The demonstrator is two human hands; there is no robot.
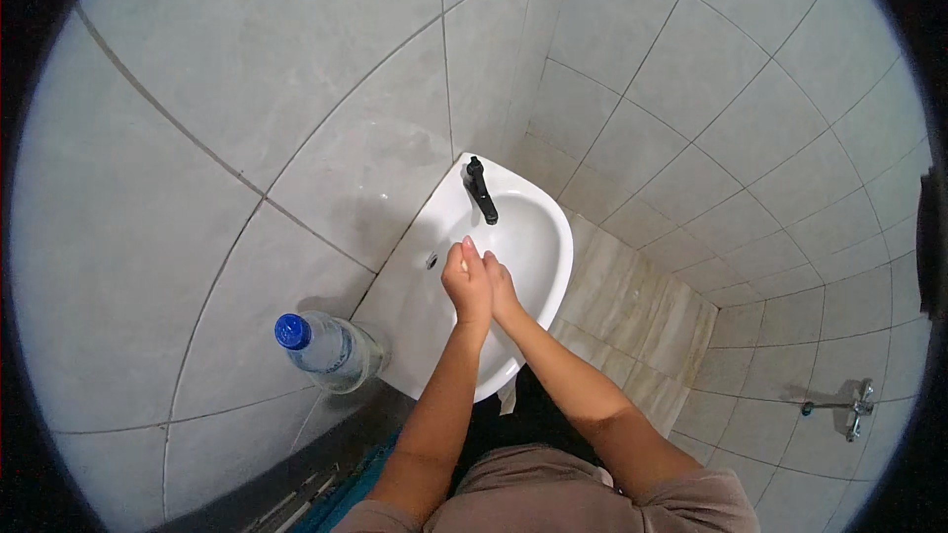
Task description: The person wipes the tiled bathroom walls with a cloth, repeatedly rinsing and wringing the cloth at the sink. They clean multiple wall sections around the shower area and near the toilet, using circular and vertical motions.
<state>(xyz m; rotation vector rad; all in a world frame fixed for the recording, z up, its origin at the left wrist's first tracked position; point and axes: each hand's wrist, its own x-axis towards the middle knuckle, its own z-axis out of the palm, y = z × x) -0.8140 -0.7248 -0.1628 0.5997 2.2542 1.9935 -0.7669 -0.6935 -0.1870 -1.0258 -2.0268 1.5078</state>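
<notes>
Over the white washbasin [536, 281], my left hand [468, 284] and my right hand [501, 290] are pressed together, side by side. The left one is closed with its fingers curled and its thumb pointing toward the black tap [482, 192]. My right hand is also closed, its fingers largely hidden behind the left. A small pale patch shows at the left fingers; whether it is a held thing I cannot make out. Both hands are just in front of the tap's spout, and no running water is visible.
A large clear plastic bottle [341, 353] with a blue cap stands at the basin's left edge, by the tiled wall [296, 237]. Dark-edged furniture [296, 474] is at lower left. A metal wall valve [857, 410] juts from the right wall. The floor [632, 296] has beige tiles.
</notes>
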